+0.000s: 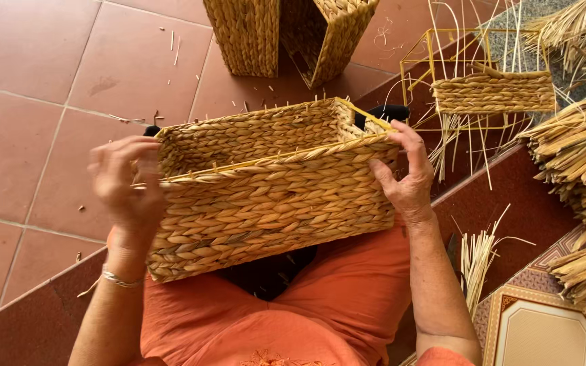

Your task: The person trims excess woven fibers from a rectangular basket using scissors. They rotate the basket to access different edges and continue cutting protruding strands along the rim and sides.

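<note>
You are holding a rectangular basket of braided tan straw [272, 196] over your lap, tilted so its open top is facing away from you and its near long wall is facing the camera. Your left hand [127, 183] is gripping the basket's left end — the fingers [145, 161] are curling over the rim there, clamped on the wall, though the hand is blurred. Your right hand [405, 173] is pressing against the right end, thumb on the near corner and fingers spread apart along the rim. A thin yellow wire frame is showing along the basket's top edge.

Beyond the basket, on the red tiled floor [42, 81], two taller woven straw baskets [286, 34] are standing side by side, touching. To the right, a yellow wire frame with a partly woven straw band [493, 91] is sitting near bundles of loose dried straw [578, 149]. A smaller sheaf of cut straw stalks [476, 261] is lying just beside your right forearm, and your orange trousers [334, 305] are filling the bottom of the view.
</note>
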`<action>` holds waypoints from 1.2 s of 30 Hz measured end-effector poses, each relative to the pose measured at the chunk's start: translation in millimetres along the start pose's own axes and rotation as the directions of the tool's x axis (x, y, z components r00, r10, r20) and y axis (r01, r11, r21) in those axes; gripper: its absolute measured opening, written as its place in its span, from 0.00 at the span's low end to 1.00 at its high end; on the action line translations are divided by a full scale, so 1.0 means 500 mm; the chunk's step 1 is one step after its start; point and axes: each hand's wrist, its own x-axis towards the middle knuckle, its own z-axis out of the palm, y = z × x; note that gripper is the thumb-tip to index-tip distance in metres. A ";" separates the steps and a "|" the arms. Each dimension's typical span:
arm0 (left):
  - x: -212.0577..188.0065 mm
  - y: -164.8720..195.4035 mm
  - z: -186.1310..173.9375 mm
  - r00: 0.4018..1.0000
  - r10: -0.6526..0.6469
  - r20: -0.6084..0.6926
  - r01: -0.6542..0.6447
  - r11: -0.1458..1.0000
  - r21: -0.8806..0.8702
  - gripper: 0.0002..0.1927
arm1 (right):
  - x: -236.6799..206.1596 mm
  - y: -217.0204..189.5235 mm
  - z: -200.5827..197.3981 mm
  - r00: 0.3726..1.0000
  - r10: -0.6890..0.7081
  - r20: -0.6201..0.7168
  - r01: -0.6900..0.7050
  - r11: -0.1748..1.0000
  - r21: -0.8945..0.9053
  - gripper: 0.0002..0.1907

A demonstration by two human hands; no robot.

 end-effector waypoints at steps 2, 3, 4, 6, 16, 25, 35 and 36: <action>0.020 0.080 0.066 0.981 0.088 0.172 -0.049 0.974 -0.221 0.09 | 0.002 0.000 -0.001 1.000 -0.011 0.007 0.011 1.000 -0.022 0.22; 0.028 0.120 0.103 0.952 0.210 0.223 -0.147 0.951 -0.271 0.12 | 0.002 0.000 -0.002 1.000 -0.017 0.010 0.018 0.999 -0.032 0.21; 0.036 0.159 0.147 0.915 0.314 0.252 -0.224 0.917 -0.329 0.13 | 0.002 -0.002 -0.004 1.000 -0.009 0.012 0.009 1.000 -0.022 0.20; 0.048 0.233 0.234 0.856 0.439 0.274 -0.301 0.853 -0.425 0.13 | 0.003 -0.007 -0.005 1.000 -0.006 0.013 0.006 1.000 -0.002 0.20; 0.122 0.310 0.445 0.774 0.430 0.465 -0.361 0.903 -0.233 0.16 | 0.064 -0.084 -0.008 0.998 0.023 0.052 -0.025 0.999 0.039 0.23; 0.112 0.305 0.441 0.744 0.480 0.466 -0.441 0.876 -0.198 0.11 | 0.043 -0.064 -0.008 0.992 -0.098 0.076 0.109 0.983 -0.150 0.22; 0.110 0.342 0.370 0.714 0.553 0.429 -0.587 0.807 -0.064 0.12 | 0.054 -0.048 -0.012 0.980 -0.166 0.111 0.186 0.960 -0.207 0.25; 0.105 0.339 0.369 0.714 0.547 0.438 -0.576 0.814 -0.078 0.13 | 0.051 -0.048 -0.012 0.976 -0.190 0.110 0.211 0.950 -0.230 0.25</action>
